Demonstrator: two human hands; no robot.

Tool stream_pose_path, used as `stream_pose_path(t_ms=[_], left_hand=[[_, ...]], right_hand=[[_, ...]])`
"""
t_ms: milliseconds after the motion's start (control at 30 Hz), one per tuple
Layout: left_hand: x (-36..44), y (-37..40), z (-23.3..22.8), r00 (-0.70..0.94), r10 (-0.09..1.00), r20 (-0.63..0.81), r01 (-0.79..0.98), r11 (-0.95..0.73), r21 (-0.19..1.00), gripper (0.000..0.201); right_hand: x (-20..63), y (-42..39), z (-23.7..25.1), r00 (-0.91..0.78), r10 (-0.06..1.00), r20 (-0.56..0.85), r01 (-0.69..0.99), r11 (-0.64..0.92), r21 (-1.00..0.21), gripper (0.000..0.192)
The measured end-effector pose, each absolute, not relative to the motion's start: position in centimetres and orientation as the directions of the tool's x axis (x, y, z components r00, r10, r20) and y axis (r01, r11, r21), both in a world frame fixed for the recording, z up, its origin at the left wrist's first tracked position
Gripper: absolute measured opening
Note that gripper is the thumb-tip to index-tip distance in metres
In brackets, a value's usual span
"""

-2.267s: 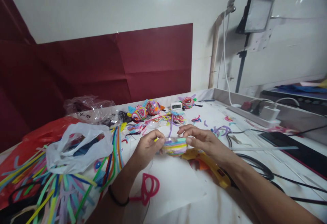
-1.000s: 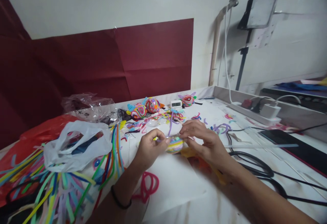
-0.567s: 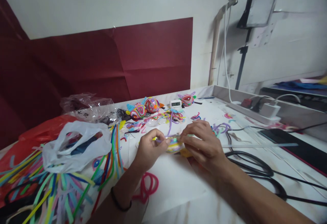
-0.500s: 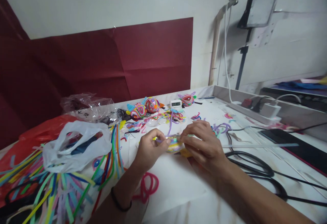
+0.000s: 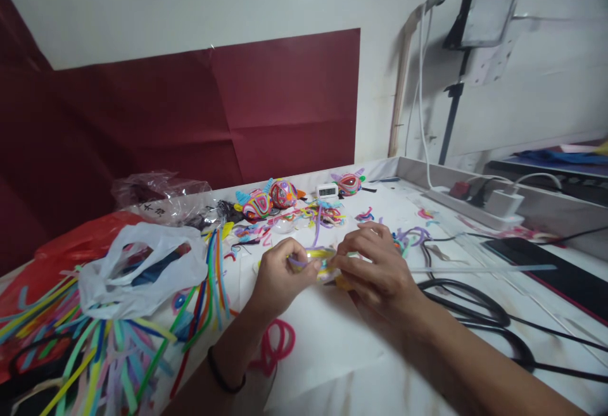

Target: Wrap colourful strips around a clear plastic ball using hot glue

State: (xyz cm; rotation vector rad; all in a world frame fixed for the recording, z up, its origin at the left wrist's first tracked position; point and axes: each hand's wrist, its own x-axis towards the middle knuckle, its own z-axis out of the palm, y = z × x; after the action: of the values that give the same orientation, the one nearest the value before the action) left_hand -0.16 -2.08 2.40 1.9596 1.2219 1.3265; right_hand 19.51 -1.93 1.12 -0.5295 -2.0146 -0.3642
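Between my two hands, low over the white table, is a small craft piece (image 5: 325,266) banded with yellow, blue and other coloured pipe cleaners. My left hand (image 5: 285,275) is closed on its left side, thumb and forefinger pinching, with a purple pipe cleaner (image 5: 298,263) curving by the fingers. My right hand (image 5: 375,267) has its bent fingers closed round the right side, hiding much of the piece. A pale pipe cleaner (image 5: 484,269) sticks out straight to the right from behind that hand. A looped dark pink pipe cleaner (image 5: 275,346) lies below my left wrist.
Round pipe-cleaner ornaments (image 5: 257,205) and a small digital clock (image 5: 327,191) stand at the back. Bundled pipe cleaners (image 5: 107,352) and a white plastic bag (image 5: 142,277) are on the left. Black cable (image 5: 468,305), a phone (image 5: 546,270) and a power strip (image 5: 479,209) occupy the right.
My left thumb and fingers have shifted slightly right along the craft piece. The purple pipe cleaner now curves beside the left fingers; more yellow shows between the hands. The view has shifted slightly.
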Motion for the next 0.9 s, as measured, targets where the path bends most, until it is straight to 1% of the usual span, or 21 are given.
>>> stream_pose_path(t_ms=[167,267,333,533,667,900], left_hand=[[-0.07,-2.07,2.47,0.171,0.851,0.496,0.42,-0.519,0.745,0.02],[-0.06,-2.03,2.48,0.179,0.844,0.506,0.437,-0.529,0.727,0.02],[-0.08,-2.02,2.46,0.189,0.836,0.515,0.457,-0.539,0.707,0.02],[-0.13,-1.98,2.24,0.23,0.782,0.58,0.517,-0.602,0.608,0.019],[0.04,-2.01,2.23,0.245,0.745,0.62,0.53,-0.638,0.558,0.019],[0.46,-2.08,1.97,0.264,0.695,0.668,0.532,-0.683,0.5,0.021]], right_hand=[[19.56,-1.89,1.09,-0.445,0.225,0.867,0.497,0.867,0.03,0.028],[19.51,-1.92,1.13,-0.449,0.237,0.861,0.492,0.87,0.017,0.025],[19.43,-1.99,1.23,-0.444,0.254,0.859,0.472,0.881,-0.016,0.021],[19.46,-1.9,1.21,-0.396,0.398,0.828,0.403,0.885,-0.232,0.004],[19.62,-1.71,1.03,-0.359,0.485,0.797,0.355,0.861,-0.364,0.009],[19.35,-2.31,1.16,-0.326,0.67,0.668,0.31,0.743,-0.594,0.011]])
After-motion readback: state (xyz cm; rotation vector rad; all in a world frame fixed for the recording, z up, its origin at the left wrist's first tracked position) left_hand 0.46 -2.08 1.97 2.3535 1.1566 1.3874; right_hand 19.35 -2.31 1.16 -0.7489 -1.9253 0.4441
